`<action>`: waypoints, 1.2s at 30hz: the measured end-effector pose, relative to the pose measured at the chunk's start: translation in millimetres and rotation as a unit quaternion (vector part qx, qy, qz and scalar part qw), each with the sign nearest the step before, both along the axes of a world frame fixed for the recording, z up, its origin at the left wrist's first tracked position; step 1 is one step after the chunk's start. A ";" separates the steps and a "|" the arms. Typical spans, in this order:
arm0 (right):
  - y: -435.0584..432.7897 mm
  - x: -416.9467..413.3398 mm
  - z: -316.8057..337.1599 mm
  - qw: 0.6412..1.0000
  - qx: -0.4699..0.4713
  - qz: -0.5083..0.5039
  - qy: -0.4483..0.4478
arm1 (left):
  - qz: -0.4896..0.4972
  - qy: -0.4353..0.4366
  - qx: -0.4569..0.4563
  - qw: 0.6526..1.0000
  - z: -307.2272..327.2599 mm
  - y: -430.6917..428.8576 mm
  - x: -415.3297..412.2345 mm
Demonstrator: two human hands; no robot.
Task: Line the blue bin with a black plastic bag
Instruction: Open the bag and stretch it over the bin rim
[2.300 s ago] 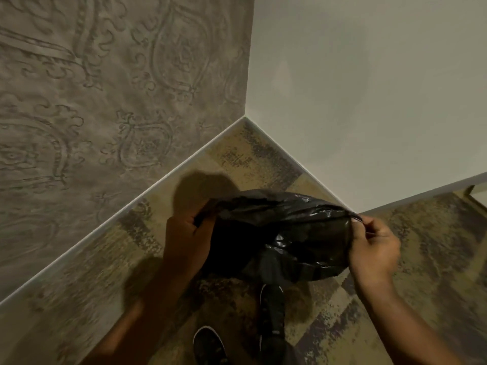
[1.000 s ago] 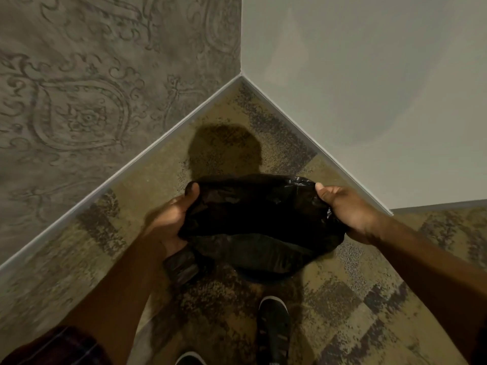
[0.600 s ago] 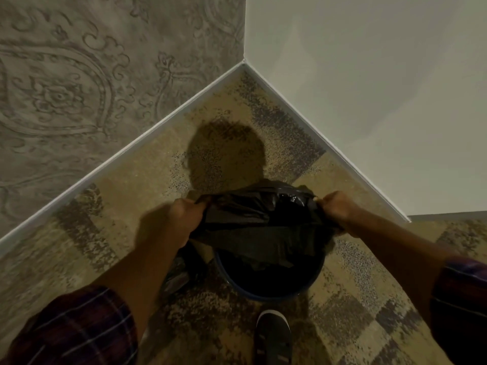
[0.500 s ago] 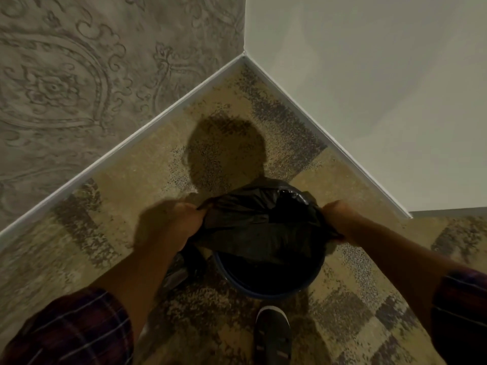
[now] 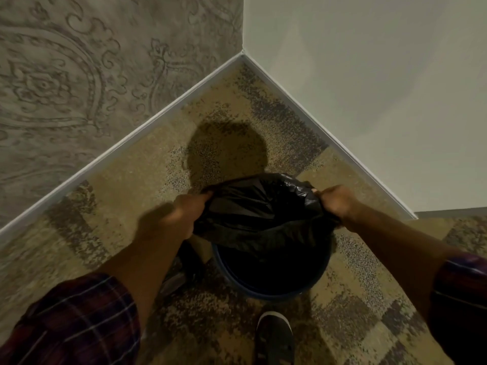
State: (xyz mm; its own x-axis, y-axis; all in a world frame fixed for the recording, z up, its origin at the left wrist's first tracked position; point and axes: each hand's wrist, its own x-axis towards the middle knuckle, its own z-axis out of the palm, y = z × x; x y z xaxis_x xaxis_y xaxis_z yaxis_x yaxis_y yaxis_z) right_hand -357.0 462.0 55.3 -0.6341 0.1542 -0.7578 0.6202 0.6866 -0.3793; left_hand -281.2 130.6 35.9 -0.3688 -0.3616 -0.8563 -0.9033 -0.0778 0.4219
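Observation:
A round blue bin (image 5: 266,293) stands on the carpet in front of me; only its near rim shows as a thin blue arc. A black plastic bag (image 5: 261,206) hangs into the bin, its mouth stretched wide over the far half of the rim. My left hand (image 5: 181,217) grips the bag's left edge. My right hand (image 5: 336,201) grips the right edge. Both hands sit at rim height on opposite sides of the bin. The bin's inside is dark and hidden by the bag.
The bin stands near a room corner: a patterned grey wall (image 5: 79,88) on the left, a plain white wall (image 5: 369,88) on the right. My dark shoe (image 5: 275,338) is just before the bin. Another dark thing (image 5: 184,270) lies by the bin's left side.
My hands have brought the bag from chest height down onto the bin and spread its mouth over the rim. In the last half second they moved slightly further apart.

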 end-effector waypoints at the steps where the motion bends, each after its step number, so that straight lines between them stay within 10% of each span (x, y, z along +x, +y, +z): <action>1: 2.3 4.5 -2.9 1.000 -0.005 -0.018 -0.023 | -0.008 -0.009 0.002 1.000 -5.1 0.4 4.3; 25: 42.4 137.3 43.0 0.951 -0.137 -0.278 0.003 | 0.047 0.021 0.119 0.992 38.9 26.7 128.0; 36: 34.9 154.6 49.9 0.778 -0.284 -0.550 -0.102 | 0.252 -0.092 0.167 0.949 35.9 47.0 166.9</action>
State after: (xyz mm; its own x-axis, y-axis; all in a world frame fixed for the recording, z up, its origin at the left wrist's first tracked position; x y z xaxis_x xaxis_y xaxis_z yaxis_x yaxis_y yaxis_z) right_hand -202.5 496.9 105.2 -0.2125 0.1224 -0.9695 0.8012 -0.5461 -0.2446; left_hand -114.2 177.6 71.8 -0.0547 -0.1498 -0.9872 -0.7723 -0.6203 0.1369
